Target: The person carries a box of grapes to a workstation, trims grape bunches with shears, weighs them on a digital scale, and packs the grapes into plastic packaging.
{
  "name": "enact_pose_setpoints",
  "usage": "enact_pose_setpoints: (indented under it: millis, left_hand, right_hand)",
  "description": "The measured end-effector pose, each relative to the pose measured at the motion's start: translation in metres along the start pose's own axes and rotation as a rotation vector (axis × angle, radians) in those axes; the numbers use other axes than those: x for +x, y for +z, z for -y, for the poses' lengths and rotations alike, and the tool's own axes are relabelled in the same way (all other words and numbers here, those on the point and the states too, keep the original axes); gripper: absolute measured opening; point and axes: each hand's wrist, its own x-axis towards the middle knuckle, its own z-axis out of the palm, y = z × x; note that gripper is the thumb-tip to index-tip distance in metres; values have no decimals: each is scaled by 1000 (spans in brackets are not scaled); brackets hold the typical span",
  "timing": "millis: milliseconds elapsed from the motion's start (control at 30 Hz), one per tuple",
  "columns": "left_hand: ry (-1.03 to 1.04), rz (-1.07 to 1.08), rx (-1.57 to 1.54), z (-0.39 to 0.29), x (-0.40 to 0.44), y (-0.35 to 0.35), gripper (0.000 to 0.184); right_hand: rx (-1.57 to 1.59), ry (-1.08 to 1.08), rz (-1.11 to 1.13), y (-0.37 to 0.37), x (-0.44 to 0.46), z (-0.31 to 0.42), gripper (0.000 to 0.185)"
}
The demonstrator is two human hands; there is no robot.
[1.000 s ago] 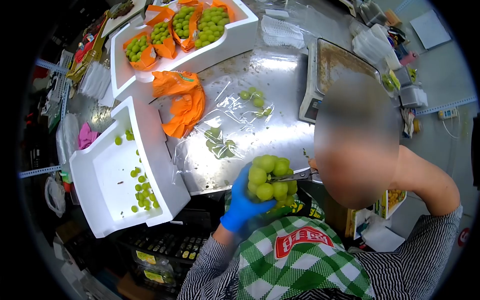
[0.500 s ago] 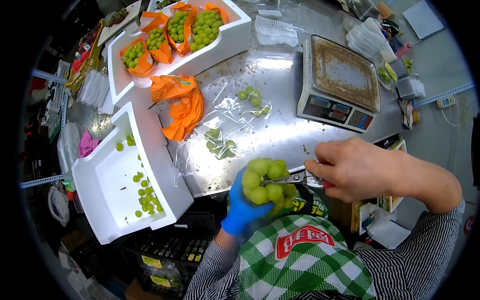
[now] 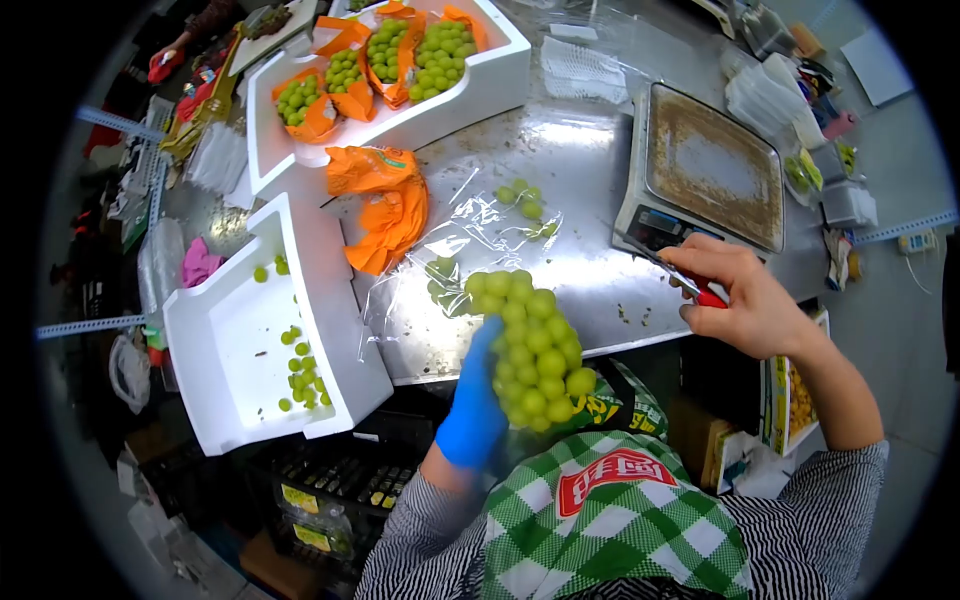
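Here, left fingers point(image 3: 486, 345): clasped on grape bunch point(image 3: 530, 350)
Right fingers point(image 3: 705, 262): closed round scissors point(image 3: 708, 293)
Near box point(image 3: 235, 350), left of fingers: loose grapes point(image 3: 307, 378)
Far box point(image 3: 440, 125), beyond left fingers: orange-wrapped bunches point(image 3: 388, 50)

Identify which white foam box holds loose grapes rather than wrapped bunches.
The box nearer the gloved left hand: in this nearer box, loose grapes lie unwrapped, while the farther box holds bunches in orange wrappers.
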Motion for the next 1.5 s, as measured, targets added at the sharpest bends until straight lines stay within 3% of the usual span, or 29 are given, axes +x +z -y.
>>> enact_pose_setpoints:
  millis: [67,133,200,233,333,367,467,533,767,967,1200,1500]
  left_hand:
    - [-54,53,-187,3,24,-11,52]
    - [-28,77,-214,12,37,-2,50]
    - [-34,174,-259,18,47,22,50]
    - [-24,40,-221,25,48,40,49]
    - [1,-26,-172,44,68,72,48]
    - [6,99,-120,50,82,73,48]
    - [21,152,-226,78,109,93,52]
    - [51,25,-191,93,125,115,54]
    - [170,36,-59,132,188,179,61]
    - [424,-42,106,150,241,209,62]
    - [471,-76,-15,172,281,215,64]
    - [479,-196,155,180,296,201,55]
  right_hand:
    - [102,-32,-16,1,-2,-31,49]
    - [294,10,7,1,-9,-57,49]
    - [291,-8,45,-10,-19,-78,48]
    - [327,-17,52,-14,-25,-91,48]
    - [457,-20,47,-30,-42,-127,48]
    - [532,-24,18,-33,-47,-139,48]
    - [644,-43,-96,-46,-52,-163,48]
    - [707,-75,-176,-51,-51,-174,51]
    - [433,-358,-365,-86,-37,-197,59]
    - [357,-354,-467,-110,-21,-230,59]
    - [362,-297,-461,-119,-1,-263,58]
    - [601,-110,-422,-123,6,-284,57]
